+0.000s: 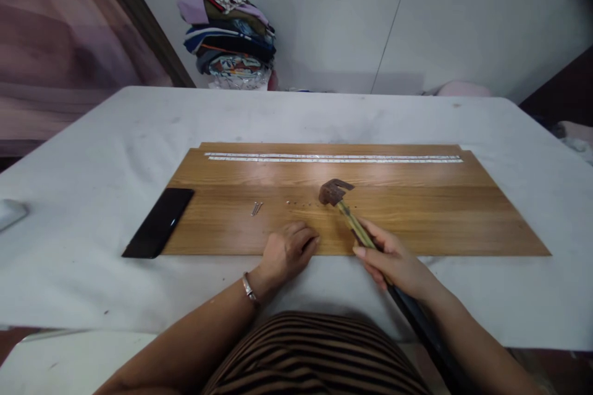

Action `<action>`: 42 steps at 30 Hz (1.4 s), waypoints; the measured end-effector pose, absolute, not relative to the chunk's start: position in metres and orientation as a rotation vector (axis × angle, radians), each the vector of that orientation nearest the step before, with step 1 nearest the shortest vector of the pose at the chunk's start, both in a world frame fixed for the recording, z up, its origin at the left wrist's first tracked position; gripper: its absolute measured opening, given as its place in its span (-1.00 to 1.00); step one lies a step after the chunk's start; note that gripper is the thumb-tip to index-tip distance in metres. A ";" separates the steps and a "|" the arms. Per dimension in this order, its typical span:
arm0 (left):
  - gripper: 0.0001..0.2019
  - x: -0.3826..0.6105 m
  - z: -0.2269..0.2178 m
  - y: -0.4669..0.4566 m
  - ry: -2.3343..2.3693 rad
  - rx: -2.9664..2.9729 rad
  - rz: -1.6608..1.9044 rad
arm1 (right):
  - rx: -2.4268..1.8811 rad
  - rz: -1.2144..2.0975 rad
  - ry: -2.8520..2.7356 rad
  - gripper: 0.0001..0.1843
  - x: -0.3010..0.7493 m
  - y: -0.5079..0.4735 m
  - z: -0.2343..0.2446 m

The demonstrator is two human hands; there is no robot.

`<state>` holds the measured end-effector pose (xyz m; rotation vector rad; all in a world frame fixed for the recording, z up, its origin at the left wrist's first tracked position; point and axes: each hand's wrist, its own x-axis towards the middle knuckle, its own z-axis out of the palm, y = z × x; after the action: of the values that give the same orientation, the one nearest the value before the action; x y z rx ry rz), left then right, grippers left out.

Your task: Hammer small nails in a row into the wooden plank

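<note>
A claw hammer (337,190) with a rusty brown head and a yellowish, dark-ended handle is in my right hand (391,262), fingers wrapped round the handle. Its head is over the middle of a brown wooden board (435,222); I cannot tell whether it touches. My left hand (288,250) rests in a loose fist on the board's near edge, with nothing visible in it. Left of the hammer head runs a row of small dark marks (303,203), with a shiny nail head (288,202) at its left end. Loose nails (256,208) lie farther left.
A black phone-like slab (160,222) covers the board's left end. Two white measuring strips (333,158) lie along the far side. Under the board is a white-covered table (319,117). Folded clothes (229,31) are stacked behind it, and a pale object (12,213) sits far left.
</note>
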<state>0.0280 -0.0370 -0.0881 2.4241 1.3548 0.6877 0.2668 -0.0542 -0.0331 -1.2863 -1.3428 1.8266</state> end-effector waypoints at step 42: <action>-0.46 0.103 -0.076 -0.022 0.881 1.092 0.807 | -1.228 1.828 -1.387 -0.20 0.267 -0.047 -0.042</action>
<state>0.1035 -0.0223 -0.0763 1.0925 0.8815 0.8068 0.2666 -0.0470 -0.0419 -1.2281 -1.3873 1.8276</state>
